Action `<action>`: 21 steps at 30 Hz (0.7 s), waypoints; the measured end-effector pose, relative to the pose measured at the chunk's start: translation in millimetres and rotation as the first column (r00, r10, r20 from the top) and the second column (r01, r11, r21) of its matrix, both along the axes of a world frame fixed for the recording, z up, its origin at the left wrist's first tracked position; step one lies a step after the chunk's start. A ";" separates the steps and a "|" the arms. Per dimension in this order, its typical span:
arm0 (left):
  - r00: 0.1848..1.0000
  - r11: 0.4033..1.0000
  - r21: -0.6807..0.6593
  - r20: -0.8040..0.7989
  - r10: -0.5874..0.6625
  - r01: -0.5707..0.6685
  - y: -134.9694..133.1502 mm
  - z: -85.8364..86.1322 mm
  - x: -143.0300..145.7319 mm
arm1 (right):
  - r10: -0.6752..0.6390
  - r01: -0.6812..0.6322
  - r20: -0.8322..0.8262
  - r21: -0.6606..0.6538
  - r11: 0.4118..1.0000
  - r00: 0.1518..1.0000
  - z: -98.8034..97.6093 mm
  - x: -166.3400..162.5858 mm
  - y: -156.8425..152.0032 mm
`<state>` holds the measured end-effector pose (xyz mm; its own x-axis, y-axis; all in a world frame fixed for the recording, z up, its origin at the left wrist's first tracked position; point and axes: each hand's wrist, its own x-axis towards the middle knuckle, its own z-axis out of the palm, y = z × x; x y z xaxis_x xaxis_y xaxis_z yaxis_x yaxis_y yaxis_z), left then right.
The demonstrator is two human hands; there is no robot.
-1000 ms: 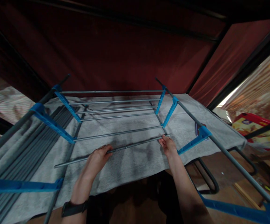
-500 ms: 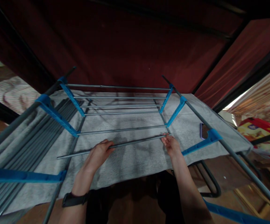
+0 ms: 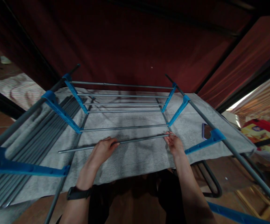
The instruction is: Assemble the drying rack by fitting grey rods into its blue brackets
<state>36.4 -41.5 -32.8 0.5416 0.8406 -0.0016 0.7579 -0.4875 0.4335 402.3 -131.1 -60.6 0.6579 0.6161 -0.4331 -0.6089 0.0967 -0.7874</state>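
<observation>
A thin grey metal tube (image 3: pixel 139 139) lies across both my hands, nearly level over the cloth. My left hand (image 3: pixel 105 147) is closed around it left of its middle, and the free left end sticks out past the frame's left upright. At the tube's right end, my right hand (image 3: pixel 173 141) pinches it with the fingertips. Just beyond is the rack frame, with grey side poles (image 3: pixel 201 113) and blue plastic brackets (image 3: pixel 63 113). Several crossbars (image 3: pixel 125 128) span between the left and right brackets. The nearer brackets, such as the right one (image 3: pixel 201 146), have no bar joined that I can see.
A bundle of grey tubes (image 3: pixel 41 137) lies on the left of the grey cloth (image 3: pixel 135 158). On the right rest a phone (image 3: pixel 207 131) and, off the table, a red and yellow box (image 3: pixel 263 133). A dark red curtain (image 3: pixel 130 46) hangs behind.
Both hands keep hold of the tube, which sits slightly more level now. The whole view has shifted a little, with the rack appearing slightly further right.
</observation>
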 end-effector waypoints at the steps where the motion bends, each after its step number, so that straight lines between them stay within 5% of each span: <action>1: 1.000 1.000 0.006 -0.006 -0.024 0.024 0.6 -1.1 -0.1 | -0.002 0.002 -0.003 -0.001 1.000 1.000 1.0 -0.2 0.0; 14: 0.998 0.997 -0.068 -0.061 0.029 -0.034 -1.1 0.1 5.0 | 0.043 -0.044 0.020 0.015 0.999 0.999 1.6 -12.4 4.4; 21: 0.999 0.999 0.019 -0.001 -0.039 0.039 -2.8 2.9 12.8 | 0.029 -0.030 0.031 0.024 0.999 0.999 1.1 -11.0 4.2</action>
<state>49.2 -44.3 -29.9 0.5743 0.8185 0.0138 0.7381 -0.5250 0.4239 391.3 -126.9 -59.5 0.6522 0.6455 -0.3974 -0.5873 0.0988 -0.8033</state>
